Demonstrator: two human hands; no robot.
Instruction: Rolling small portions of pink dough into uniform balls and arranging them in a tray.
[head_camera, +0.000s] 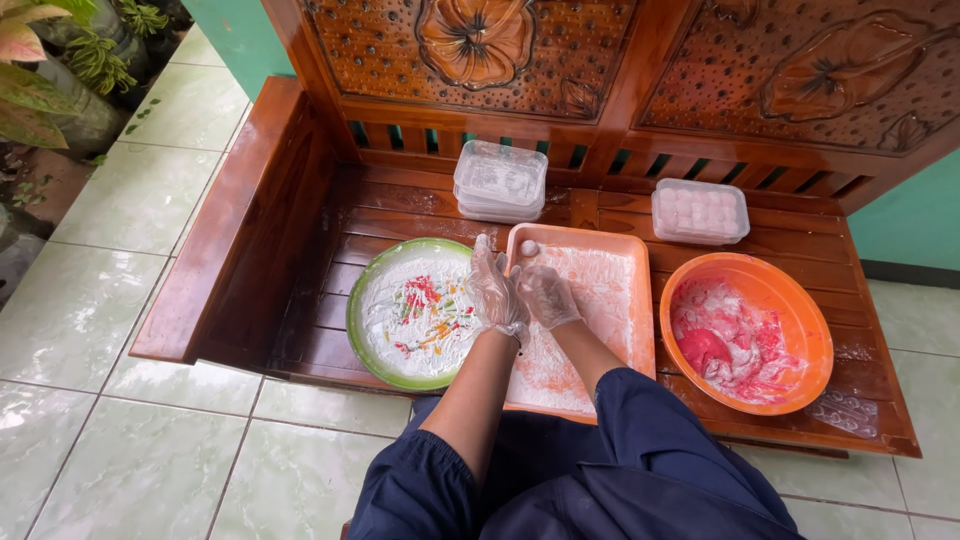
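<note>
Both my hands wear clear plastic gloves and meet over the left edge of an orange rectangular tray (620, 300) dusted with white flour. My left hand (494, 292) has its fingers raised and slightly spread. My right hand (546, 295) is curled close against it; whether it holds a piece of dough I cannot tell. A small white dough ball (528, 248) lies in the tray's far left corner. A green-rimmed round plate (372, 280) to the left holds flour with red, green and orange bits (428, 312).
An orange bowl (800, 300) with pink and white dough stands at the right. Stacked clear plastic boxes (500, 180) and a box filled with white balls (700, 210) sit at the back of the carved wooden bench (240, 220). Tiled floor and potted plants (60, 60) lie to the left.
</note>
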